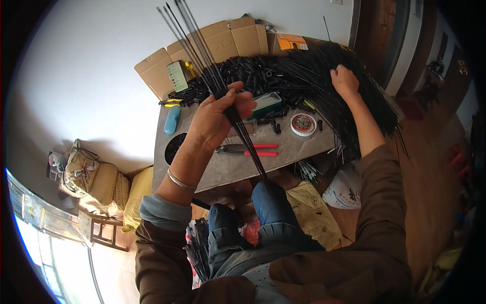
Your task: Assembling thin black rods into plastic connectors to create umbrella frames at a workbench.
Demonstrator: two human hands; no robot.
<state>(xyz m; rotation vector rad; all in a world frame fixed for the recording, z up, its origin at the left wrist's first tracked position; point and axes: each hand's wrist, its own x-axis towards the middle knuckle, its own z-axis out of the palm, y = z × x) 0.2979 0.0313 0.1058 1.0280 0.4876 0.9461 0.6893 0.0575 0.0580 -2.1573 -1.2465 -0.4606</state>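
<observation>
My left hand [223,111] is closed around a bundle of thin black rods [246,138], lifted above the table and tilted. The upper ends fan out at the top left and the lower ends reach down near my knee. Over the big heap of similar black rods [372,96] at the table's right side is my right hand [345,82]. Its fingers are curled in against the heap, and what they hold is hidden. Below my left hand lie red-handled pliers [260,150], and a round white tub [303,124] of small metal pieces stands to their right.
Black plastic fittings [248,73] are piled at the back against cardboard [220,43], beside a phone [176,77]. A blue case [172,120], yellow-handled pliers [172,103] and a teal box [266,105] are on the table [212,174]. A white sack [344,190] stands below its right edge.
</observation>
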